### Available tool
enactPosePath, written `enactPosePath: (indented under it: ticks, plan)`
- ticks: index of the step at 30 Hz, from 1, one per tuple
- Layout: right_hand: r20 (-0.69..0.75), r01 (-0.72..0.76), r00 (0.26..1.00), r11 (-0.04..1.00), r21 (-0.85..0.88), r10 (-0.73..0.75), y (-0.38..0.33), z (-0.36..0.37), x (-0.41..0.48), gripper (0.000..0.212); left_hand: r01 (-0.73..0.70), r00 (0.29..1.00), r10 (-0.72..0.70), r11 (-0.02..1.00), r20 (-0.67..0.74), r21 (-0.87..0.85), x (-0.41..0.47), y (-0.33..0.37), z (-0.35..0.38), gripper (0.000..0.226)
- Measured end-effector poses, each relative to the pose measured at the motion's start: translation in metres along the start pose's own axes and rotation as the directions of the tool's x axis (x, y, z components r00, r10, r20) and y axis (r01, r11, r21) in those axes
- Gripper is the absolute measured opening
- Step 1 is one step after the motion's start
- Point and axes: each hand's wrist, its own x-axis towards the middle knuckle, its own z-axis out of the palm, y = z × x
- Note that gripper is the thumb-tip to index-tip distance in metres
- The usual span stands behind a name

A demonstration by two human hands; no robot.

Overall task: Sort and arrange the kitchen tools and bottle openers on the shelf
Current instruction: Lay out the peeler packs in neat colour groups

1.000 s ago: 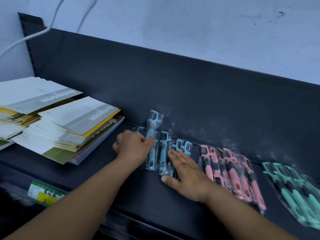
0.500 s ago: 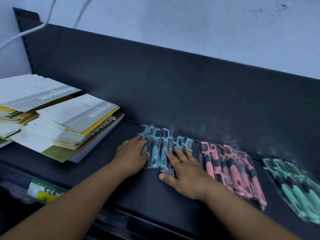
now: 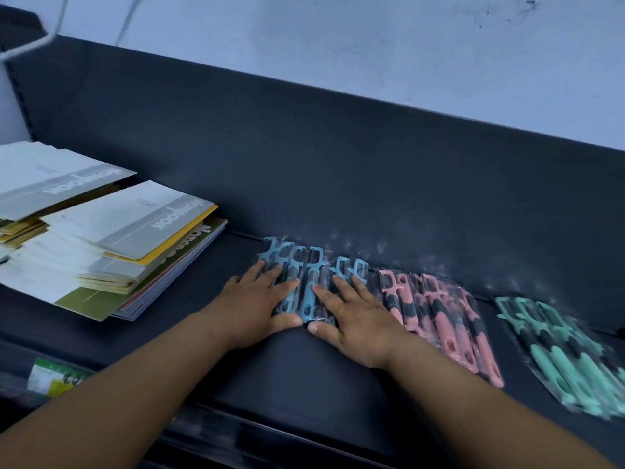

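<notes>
Several blue kitchen tools [image 3: 309, 296] in clear plastic sleeves lie side by side on the dark shelf [image 3: 304, 374]. My left hand [image 3: 253, 306] rests flat on the left part of that group, fingers spread. Flat on the group's right part lies my right hand [image 3: 355, 319], thumb at the front edge. The two hands almost touch. To the right lies a row of pink tools [image 3: 449, 319], and further right a bunch of green tools [image 3: 571, 357]. Both palms hide the lower halves of several blue tools.
Stacks of notebooks [image 3: 111, 238] fill the left of the shelf. The shelf's dark back panel [image 3: 338, 157] rises behind the tools. A green and yellow price label [image 3: 54, 377] sits on the front rail at lower left. White cables [image 3: 50, 32] hang at the upper left.
A blue tool held upright by my left hand a second ago now lies flat in the row. Both hands have flattened onto the blue group, with my left hand moved right.
</notes>
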Motion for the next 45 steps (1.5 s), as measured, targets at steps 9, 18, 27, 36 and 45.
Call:
enactPosePath:
  ticks: [9, 18, 27, 36, 45]
  plan:
    - [-0.124, 0.029, 0.992, 0.997, 0.073, -0.020, -0.002, -0.004, -0.021, 0.079, -0.003, 0.997, 0.007, 0.998, -0.071, 0.067, -0.002, 0.009, -0.008, 0.104]
    - [-0.184, -0.251, 0.951, 0.968, 0.016, 0.250, 0.090, -0.002, -0.109, 0.103, -0.347, 0.935, 0.344, 0.937, -0.088, -0.030, 0.000, 0.127, -0.004, 0.082]
    - [-0.169, -0.267, 0.944, 0.957, 0.112, 0.283, 0.122, 0.023, -0.125, 0.070, -0.326, 0.939, 0.331, 0.943, 0.091, -0.066, 0.034, 0.186, 0.024, 0.085]
    - [-0.074, -0.281, 0.954, 0.951, 0.126, 0.291, 0.132, 0.019, -0.130, 0.068, -0.405, 0.912, 0.406, 0.914, 0.050, -0.029, 0.042, 0.200, 0.033, 0.079]
    - [-0.025, -0.269, 0.961, 0.954, 0.135, 0.275, 0.133, 0.015, -0.129, 0.067, -0.339, 0.940, 0.337, 0.940, 0.044, 0.033, 0.034, 0.201, 0.026, 0.095]
